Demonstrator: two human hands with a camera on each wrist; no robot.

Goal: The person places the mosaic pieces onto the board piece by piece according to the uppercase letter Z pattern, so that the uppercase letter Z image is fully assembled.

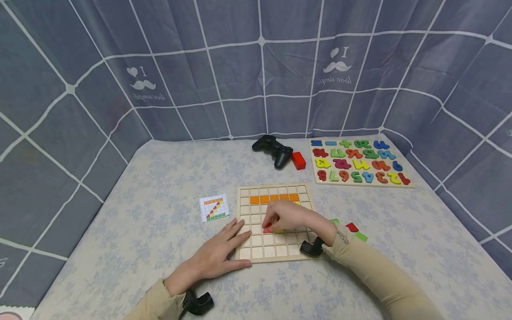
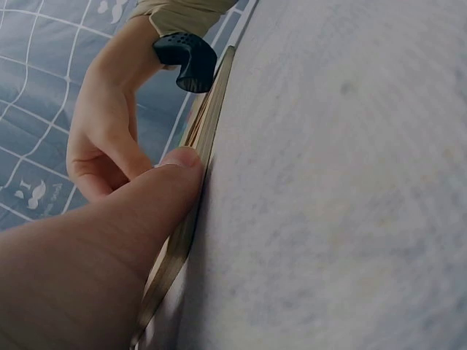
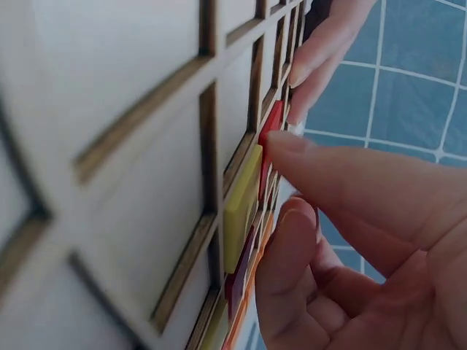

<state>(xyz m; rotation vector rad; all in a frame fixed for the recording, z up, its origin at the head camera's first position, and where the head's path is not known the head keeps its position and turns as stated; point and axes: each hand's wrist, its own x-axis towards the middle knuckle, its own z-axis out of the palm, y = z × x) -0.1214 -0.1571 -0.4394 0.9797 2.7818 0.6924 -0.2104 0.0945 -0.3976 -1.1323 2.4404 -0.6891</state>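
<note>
A wooden grid board (image 1: pixel 257 253) lies on the table, with a row of orange tiles (image 1: pixel 254 200) near its far edge. My right hand (image 1: pixel 290 215) is over the board's middle, fingers curled, holding a red tile (image 3: pixel 270 135) at a cell. Beside that tile sits a yellow tile (image 3: pixel 244 208), and a dark red one (image 3: pixel 237 281) shows past it. Spread over the board's left side is my left hand (image 1: pixel 218 253), fingers straight, its thumb (image 2: pixel 179 171) against the near edge. The right hand hides part of the grid.
Left of the board lies a pattern card (image 1: pixel 214 208). Loose tiles, including a red one (image 1: pixel 352 227) and a green one (image 1: pixel 361 237), lie by the right forearm. Farther back are a black game controller (image 1: pixel 274 151), a red block (image 1: pixel 298 161) and a number puzzle board (image 1: pixel 362 162).
</note>
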